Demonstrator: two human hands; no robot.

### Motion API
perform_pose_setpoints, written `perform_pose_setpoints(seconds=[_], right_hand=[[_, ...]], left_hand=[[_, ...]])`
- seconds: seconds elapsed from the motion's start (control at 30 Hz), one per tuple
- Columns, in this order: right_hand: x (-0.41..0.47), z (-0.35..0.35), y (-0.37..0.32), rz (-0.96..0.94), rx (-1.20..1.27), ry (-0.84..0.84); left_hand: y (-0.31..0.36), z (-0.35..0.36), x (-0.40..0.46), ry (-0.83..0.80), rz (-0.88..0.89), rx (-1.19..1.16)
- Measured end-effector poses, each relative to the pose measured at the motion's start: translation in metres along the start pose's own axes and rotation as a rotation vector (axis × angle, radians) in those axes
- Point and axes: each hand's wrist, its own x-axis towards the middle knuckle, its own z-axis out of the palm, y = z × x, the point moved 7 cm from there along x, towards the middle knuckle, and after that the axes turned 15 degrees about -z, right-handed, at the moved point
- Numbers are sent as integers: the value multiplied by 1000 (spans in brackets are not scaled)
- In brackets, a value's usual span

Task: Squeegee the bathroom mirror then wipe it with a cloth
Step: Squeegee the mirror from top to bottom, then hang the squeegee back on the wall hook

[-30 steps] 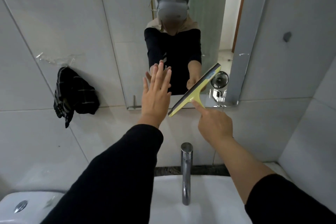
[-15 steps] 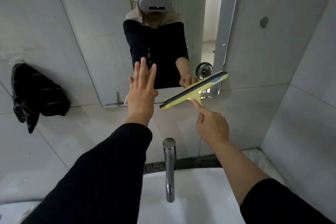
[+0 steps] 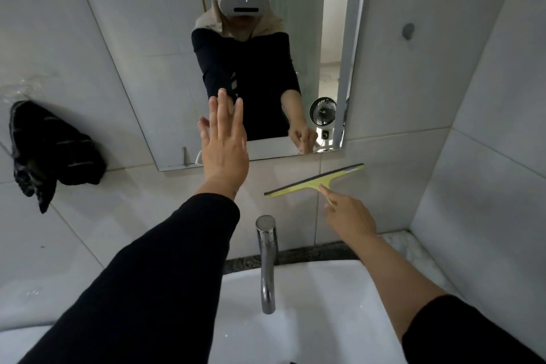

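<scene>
Pale grey tiled walls (image 3: pixel 413 74) meet at a corner on the right, with thin grout lines and a dull, even light. A small round mark (image 3: pixel 408 30) sits high on the right wall. Below, a white basin (image 3: pixel 325 319) carries a chrome tap (image 3: pixel 266 260), with a dark speckled ledge (image 3: pixel 310 254) behind it.

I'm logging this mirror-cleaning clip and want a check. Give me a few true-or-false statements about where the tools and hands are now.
1. The right hand holds the squeegee. True.
2. The squeegee blade lies on the mirror glass. False: it is below the mirror's bottom edge, in front of the wall tile.
3. The left hand grips the dark cloth. False: it is open and flat; the cloth hangs on the wall.
4. A faucet stands over the sink. True.
</scene>
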Motion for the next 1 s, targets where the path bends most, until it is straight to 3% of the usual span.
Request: perform_pose_setpoints(seconds=[0.13, 0.33, 0.5, 0.6, 0.7, 0.83, 1.0], right_hand=[[0, -45, -6, 22, -77, -151], [-14, -114, -29, -48, -226, -362], [-9, -165, -39, -143, -298, -404], [-5, -190, -47, -150, -391, -376], [5, -224, -54, -160, -513, -173], [24, -276, -46, -106, -372, 356], [46, -258, -14, 128, 144, 504]], left_hand=[[25, 0, -21, -82, 55, 12], [99, 3, -85, -285, 556, -152], [135, -13, -106, -162, 948, -146], [150, -25, -97, 9, 1025, -146], [162, -28, -85, 65, 981, -164], [175, -20, -76, 64, 809, -207], [201, -2, -79, 68, 677, -255]])
